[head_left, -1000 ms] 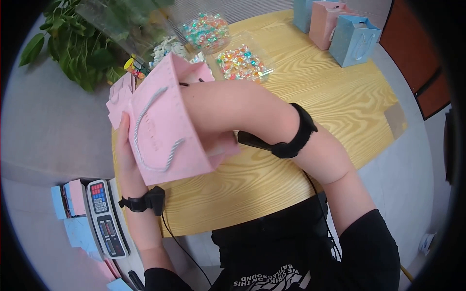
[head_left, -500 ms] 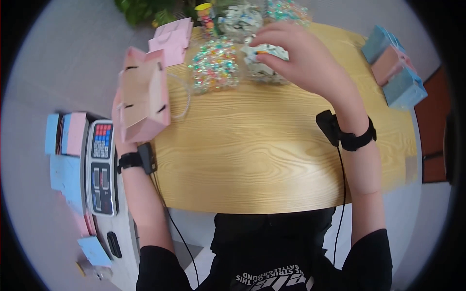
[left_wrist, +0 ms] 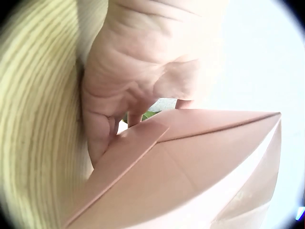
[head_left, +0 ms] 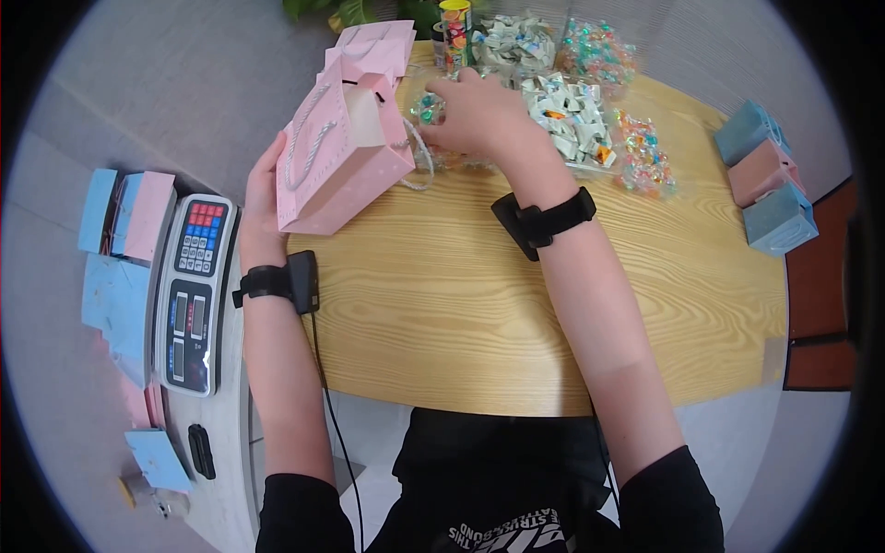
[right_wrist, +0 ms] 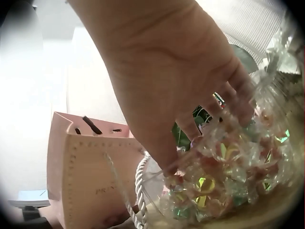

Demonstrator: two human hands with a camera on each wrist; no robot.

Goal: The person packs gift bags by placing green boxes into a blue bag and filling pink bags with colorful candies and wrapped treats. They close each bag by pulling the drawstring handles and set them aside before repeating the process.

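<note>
My left hand [head_left: 262,203] holds a pink paper gift bag [head_left: 346,180] at its left side, tilted over the table's left part. The left wrist view shows the fingers [left_wrist: 100,133] at the bag's folded base. My right hand [head_left: 489,115] reaches over a clear container of shiny wrapped candies [right_wrist: 224,176], right of the bag. Its fingers are spread and point down among the candies, the tips partly hidden by wrappers. White rope handles [right_wrist: 139,191] hang on the bag's side.
White-wrapped candies [head_left: 572,124] and more colourful ones [head_left: 645,152] lie right of my hand. Behind stand a bright tube [head_left: 456,35] and other candy heaps. Pink bags [head_left: 383,46] lie at the back left, a scale [head_left: 191,290] at the left, small gift bags [head_left: 779,219] far right.
My right hand came out of the pink bag, passed over the white-wrapped candies and moved left to the shiny ones. The bag, upright half a second ago, now leans to the right.
</note>
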